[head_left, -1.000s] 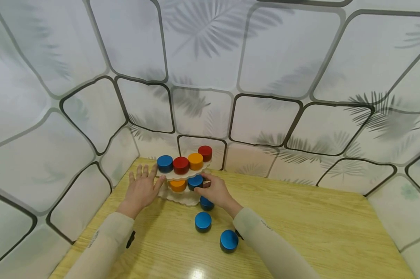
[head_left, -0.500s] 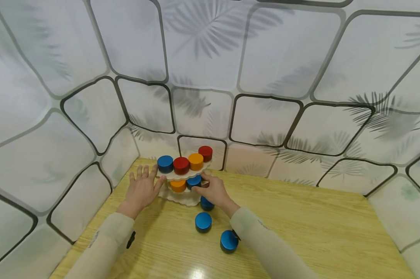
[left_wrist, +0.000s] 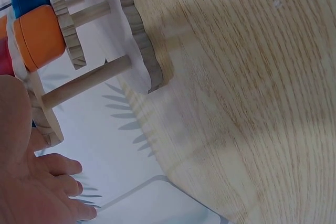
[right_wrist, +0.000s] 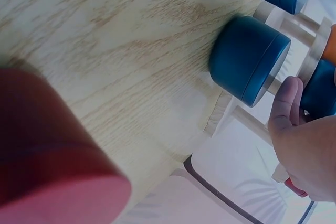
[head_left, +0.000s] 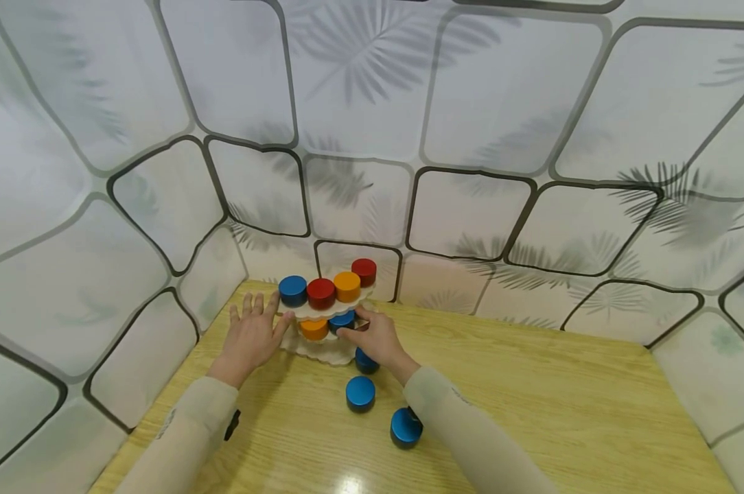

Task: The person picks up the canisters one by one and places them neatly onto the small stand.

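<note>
A tiered wooden stand with scalloped shelves and round posts stands near the back left corner. Along its upper shelf sit small round tins: a blue tin, a red tin, an orange tin and another red one behind. My left hand touches the upper shelf's left end with thumb and index finger, its other fingers spread. Between thumb and fingers, my right hand pinches a blue tin on the middle shelf, right beside an orange tin.
In front of the stand, blue tins stand on the wooden table: one blue tin, one blue tin by the right sleeve, another partly under the right hand. A red tin looms close in the right wrist view. Patterned walls rise behind.
My right hand has moved slightly left, sliding the blue tin along the middle shelf toward the orange one. The left hand has stayed in place.
</note>
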Demonstrator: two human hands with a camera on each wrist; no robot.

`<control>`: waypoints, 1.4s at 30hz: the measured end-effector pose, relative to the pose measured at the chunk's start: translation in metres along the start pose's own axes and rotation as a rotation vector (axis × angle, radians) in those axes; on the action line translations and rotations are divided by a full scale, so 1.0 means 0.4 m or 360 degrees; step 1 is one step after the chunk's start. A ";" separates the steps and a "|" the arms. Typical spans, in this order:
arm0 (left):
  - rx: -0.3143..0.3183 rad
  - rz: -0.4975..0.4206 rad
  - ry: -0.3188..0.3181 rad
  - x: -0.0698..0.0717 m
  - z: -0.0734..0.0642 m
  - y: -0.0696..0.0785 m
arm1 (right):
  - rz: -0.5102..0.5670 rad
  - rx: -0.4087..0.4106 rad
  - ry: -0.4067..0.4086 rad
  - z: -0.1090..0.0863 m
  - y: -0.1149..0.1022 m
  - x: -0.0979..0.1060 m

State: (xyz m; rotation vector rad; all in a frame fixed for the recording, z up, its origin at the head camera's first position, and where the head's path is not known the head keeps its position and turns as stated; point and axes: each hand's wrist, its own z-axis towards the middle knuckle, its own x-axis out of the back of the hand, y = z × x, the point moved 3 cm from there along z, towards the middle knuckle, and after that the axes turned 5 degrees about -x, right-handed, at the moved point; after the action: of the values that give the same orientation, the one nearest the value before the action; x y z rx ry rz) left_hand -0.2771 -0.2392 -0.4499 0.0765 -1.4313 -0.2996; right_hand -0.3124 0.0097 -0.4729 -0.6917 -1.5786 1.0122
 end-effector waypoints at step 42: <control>0.0014 0.0006 -0.0041 0.006 -0.006 0.008 | -0.0072 -0.0023 0.0038 -0.050 0.053 0.161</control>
State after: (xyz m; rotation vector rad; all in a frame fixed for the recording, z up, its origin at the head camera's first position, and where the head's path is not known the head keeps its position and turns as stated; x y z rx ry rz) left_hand -0.2740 -0.2369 -0.4472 0.0772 -1.4583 -0.2924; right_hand -0.3106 0.0792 -0.4603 -0.6728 -1.5751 0.9570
